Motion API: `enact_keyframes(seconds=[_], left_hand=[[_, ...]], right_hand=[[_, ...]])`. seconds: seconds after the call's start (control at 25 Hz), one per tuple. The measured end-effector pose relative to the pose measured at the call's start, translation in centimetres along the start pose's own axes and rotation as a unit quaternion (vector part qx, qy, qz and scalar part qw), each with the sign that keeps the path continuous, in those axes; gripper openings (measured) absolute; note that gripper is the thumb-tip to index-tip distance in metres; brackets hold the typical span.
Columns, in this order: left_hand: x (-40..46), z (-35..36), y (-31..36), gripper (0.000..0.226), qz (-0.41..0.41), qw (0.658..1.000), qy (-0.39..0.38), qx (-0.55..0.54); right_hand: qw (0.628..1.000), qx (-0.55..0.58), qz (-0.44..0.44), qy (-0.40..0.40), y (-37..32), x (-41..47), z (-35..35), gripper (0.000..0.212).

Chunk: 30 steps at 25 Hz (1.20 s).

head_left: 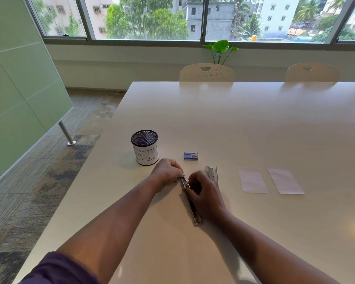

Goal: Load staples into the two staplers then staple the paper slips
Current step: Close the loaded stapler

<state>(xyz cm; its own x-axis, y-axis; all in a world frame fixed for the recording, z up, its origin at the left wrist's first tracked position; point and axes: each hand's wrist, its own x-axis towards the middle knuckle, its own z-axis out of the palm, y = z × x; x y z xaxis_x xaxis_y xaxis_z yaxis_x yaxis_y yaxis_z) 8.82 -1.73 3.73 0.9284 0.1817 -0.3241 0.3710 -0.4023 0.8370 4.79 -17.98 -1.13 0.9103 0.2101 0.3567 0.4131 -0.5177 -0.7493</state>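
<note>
An opened metal stapler (194, 212) lies stretched flat on the white table (254, 124), running from between my hands toward me. My left hand (167, 171) grips its far end with curled fingers. My right hand (203, 193) pinches at the stapler's middle, near the hinge; what the fingertips hold is too small to tell. A second silver stapler (212, 174) stands opened just right of my right hand. A small blue staple box (190, 156) sits behind the hands. Two white paper slips (253, 180) (285, 181) lie side by side to the right.
A black mesh cup (145, 147) wrapped in paper marked "BIN" stands at the left, behind my left hand. Two chairs (206, 72) (312, 72) stand at the table's far edge. The table's left edge drops to carpet.
</note>
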Motion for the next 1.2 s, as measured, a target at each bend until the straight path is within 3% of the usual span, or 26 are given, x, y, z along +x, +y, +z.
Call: enact_keyframes(seconds=[0.24, 0.36, 0.52, 0.72, 0.88, 1.0, 1.2], left_hand=[[0.1, -0.2, -0.3, 0.009, -0.002, 1.000, -0.011, -0.017], [0.1, -0.4, -0.5, 0.008, -0.001, 1.000, -0.011, -0.022], [0.1, -0.5, -0.8, 0.009, 0.009, 0.999, -0.010, -0.031], [0.0, -0.2, -1.4, 0.009, 0.031, 0.999, 0.017, -0.018], [-0.3, 0.1, -2.1, 0.011, 0.062, 0.998, 0.029, -0.012], [-0.9, 0.2, -2.6, 0.011, 0.101, 0.995, 0.024, -0.014], [-2.1, 0.3, -3.6, 0.026, 0.141, 0.984, 0.063, -0.088]], right_hand=[[0.997, -0.046, -0.055, 0.007, -0.1, -0.3, 0.4, 0.013], [0.995, -0.077, -0.067, -0.007, -0.4, -0.1, 0.7, 0.023], [0.996, -0.082, -0.039, -0.019, -0.6, 0.0, 0.7, 0.028], [0.994, -0.108, 0.011, -0.026, -1.3, 0.1, 0.2, 0.050], [0.987, -0.138, 0.031, -0.081, -2.2, 0.4, -0.1, 0.058], [0.981, -0.148, 0.049, -0.112, -2.6, 0.8, -0.3, 0.057], [0.985, -0.125, 0.091, -0.079, -3.0, 0.5, -0.4, 0.050]])
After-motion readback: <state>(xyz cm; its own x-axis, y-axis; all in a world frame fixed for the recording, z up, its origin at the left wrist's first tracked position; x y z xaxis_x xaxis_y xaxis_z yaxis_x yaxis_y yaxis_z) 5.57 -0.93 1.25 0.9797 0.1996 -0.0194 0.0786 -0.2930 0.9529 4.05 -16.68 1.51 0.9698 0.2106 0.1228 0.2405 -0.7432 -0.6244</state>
